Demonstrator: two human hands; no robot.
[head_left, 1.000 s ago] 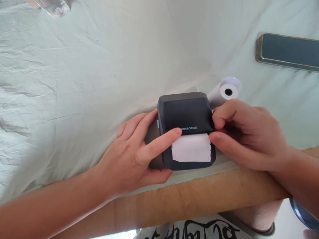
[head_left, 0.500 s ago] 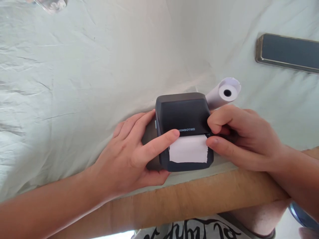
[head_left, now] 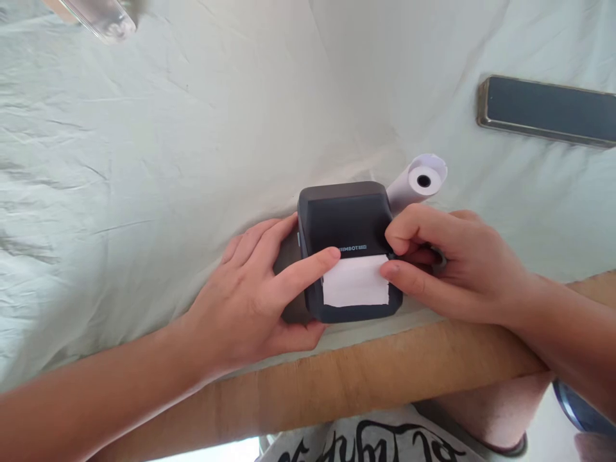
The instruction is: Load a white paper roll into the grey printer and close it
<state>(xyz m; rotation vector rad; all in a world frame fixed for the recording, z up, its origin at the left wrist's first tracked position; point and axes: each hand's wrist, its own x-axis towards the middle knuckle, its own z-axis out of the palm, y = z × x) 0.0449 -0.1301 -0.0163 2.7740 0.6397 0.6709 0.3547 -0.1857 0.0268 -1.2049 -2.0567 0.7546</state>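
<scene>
A black label printer stands on the pale cloth, with a torn-edged strip of white paper lying out over its front. My left hand grips the printer from its left side, its index finger resting at the top left corner of the strip. At the printer's right edge is my right hand, fingers curled, with the thumb tip on the strip's right edge and the index finger on the casing. Behind the printer, a roll of white paper lies slanted.
At the upper right lies a dark flat case with a metallic rim. A clear plastic object is cut off at the upper left. The wooden table edge runs below my forearms.
The view has shifted slightly, so the printer, roll and dark case appear a little further left. The cover and paper strip meet more closely on the right. Both hands keep their contact.
</scene>
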